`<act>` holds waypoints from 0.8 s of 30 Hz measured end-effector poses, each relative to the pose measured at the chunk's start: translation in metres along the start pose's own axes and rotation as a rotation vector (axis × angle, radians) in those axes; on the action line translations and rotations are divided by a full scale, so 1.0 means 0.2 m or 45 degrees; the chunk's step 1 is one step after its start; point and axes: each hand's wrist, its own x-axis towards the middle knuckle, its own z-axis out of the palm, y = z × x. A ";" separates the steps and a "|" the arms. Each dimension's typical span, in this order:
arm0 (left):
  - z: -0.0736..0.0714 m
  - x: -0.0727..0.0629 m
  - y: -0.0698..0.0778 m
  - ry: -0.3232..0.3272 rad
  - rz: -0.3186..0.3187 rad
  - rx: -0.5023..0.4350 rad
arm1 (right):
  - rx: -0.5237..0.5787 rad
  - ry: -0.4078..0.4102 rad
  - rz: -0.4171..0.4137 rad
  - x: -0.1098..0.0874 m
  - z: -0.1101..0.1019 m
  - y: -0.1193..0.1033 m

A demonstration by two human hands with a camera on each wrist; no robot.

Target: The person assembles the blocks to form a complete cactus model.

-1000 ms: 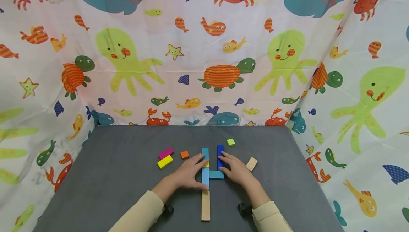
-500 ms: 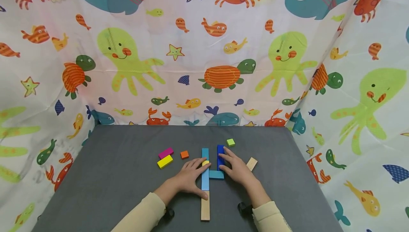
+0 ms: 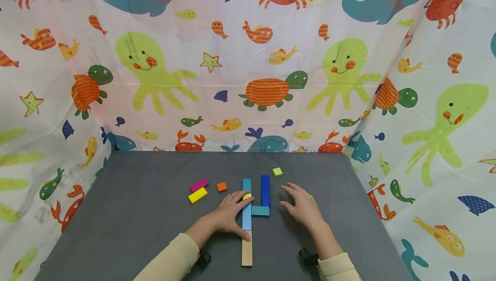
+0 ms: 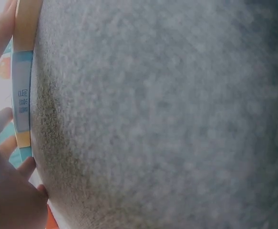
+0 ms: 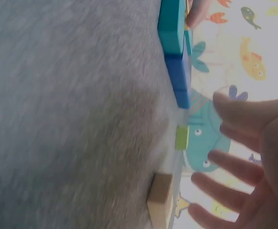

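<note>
My left hand (image 3: 226,215) spreads along a straight row of blocks, fingertips at the small yellow block (image 3: 247,196) and thumb on the plain wooden block (image 3: 246,253). Between these lies a light blue block (image 3: 246,219); a blue block (image 3: 246,184) tops the row. A teal block (image 3: 260,211) juts sideways from the row. Two dark blue blocks (image 3: 265,190) stand end to end off its right end. To their right my right hand (image 3: 304,208) hovers with fingers apart, holding nothing. In the right wrist view another wooden block (image 5: 160,200) lies below its fingers; the head view hides it behind the hand.
A magenta block (image 3: 199,184) and a yellow block (image 3: 198,196) lie side by side at left, near an orange block (image 3: 221,187). A green block (image 3: 277,172) sits at the back. Patterned curtain (image 3: 217,78) walls border the grey table (image 3: 155,229).
My right hand has let go of the dark blue blocks and moved right, away from them. My left thumb has slid down from the light blue block onto the wooden one.
</note>
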 end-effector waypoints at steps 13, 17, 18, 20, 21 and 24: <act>-0.02 0.00 0.01 0.022 0.009 0.065 | -0.016 -0.035 0.367 -0.07 -0.04 0.15; -0.01 -0.01 0.00 0.027 0.006 0.074 | -0.034 -0.052 0.378 -0.07 -0.02 0.17; -0.01 -0.01 -0.01 0.028 0.007 0.068 | -0.039 -0.046 0.376 -0.06 -0.02 0.17; -0.01 -0.02 -0.01 0.029 0.012 0.060 | -0.037 -0.028 0.372 -0.06 -0.01 0.17; -0.01 -0.02 -0.02 0.029 0.013 0.054 | -0.032 -0.018 0.373 -0.06 -0.01 0.17; 0.00 -0.03 -0.02 0.027 0.017 0.036 | -0.008 0.003 0.367 -0.05 0.01 0.18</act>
